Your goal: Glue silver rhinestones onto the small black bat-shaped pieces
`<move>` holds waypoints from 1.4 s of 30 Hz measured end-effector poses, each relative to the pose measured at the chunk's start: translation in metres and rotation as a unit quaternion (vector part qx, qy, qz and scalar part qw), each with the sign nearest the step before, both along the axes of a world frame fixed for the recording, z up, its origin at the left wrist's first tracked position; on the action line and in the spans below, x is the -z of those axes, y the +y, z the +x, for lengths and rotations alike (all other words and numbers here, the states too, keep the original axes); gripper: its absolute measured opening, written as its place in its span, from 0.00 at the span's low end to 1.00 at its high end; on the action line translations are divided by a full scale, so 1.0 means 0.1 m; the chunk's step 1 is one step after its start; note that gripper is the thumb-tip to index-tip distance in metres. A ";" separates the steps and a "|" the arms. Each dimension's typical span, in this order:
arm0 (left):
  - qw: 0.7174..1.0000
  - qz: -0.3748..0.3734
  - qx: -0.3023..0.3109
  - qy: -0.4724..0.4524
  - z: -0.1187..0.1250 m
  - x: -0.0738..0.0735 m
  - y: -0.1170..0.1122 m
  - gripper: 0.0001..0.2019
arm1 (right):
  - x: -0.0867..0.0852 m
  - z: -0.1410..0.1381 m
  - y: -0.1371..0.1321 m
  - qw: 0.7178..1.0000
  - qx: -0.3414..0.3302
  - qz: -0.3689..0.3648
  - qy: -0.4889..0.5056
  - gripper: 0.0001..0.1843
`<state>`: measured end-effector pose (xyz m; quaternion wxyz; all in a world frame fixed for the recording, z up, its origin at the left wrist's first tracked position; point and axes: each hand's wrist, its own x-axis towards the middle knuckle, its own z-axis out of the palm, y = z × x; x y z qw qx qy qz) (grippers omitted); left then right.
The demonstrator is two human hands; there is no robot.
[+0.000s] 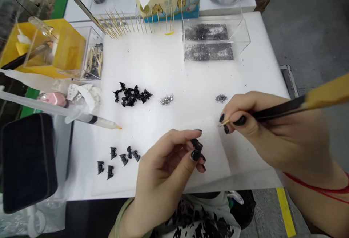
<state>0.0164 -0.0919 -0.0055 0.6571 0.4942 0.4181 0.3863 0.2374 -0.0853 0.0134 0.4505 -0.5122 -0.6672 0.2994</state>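
My left hand (166,169) pinches a small black hair claw clip (196,144) between thumb and fingers, above the front of the white table. Further right, my right hand (267,132) is closed around a long slim tool (283,108), black near the fingers and yellowish behind. A thin pale tip (225,122) sticks out past its fingertips, with a tiny shiny bit at the end that I cannot make out. Several similar black clips (124,159) lie spaced out left of my left hand. Behind them is a heap of black clips (132,95).
Tiny silvery pieces form two piles, a middle pile (166,100) and a right pile (221,98). A syringe (98,121) points in from the left, above a phone (28,163). Toothpicks (114,23) stand at the back, beside a clear acrylic box (242,31).
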 end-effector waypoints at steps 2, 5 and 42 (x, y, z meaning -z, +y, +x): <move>0.985 0.149 0.031 0.082 0.02 -0.03 -0.02 0.21 | 0.01 -0.01 0.01 1.000 -0.008 -0.006 0.001 0.08; 0.909 0.359 0.054 0.204 0.05 -0.08 -0.04 0.23 | 0.02 -0.03 0.03 1.000 -0.008 -0.011 0.015 0.07; 0.998 0.061 -0.030 0.002 -0.02 -0.06 0.10 0.08 | 0.14 -0.24 -0.27 0.936 -0.029 0.249 -0.245 0.07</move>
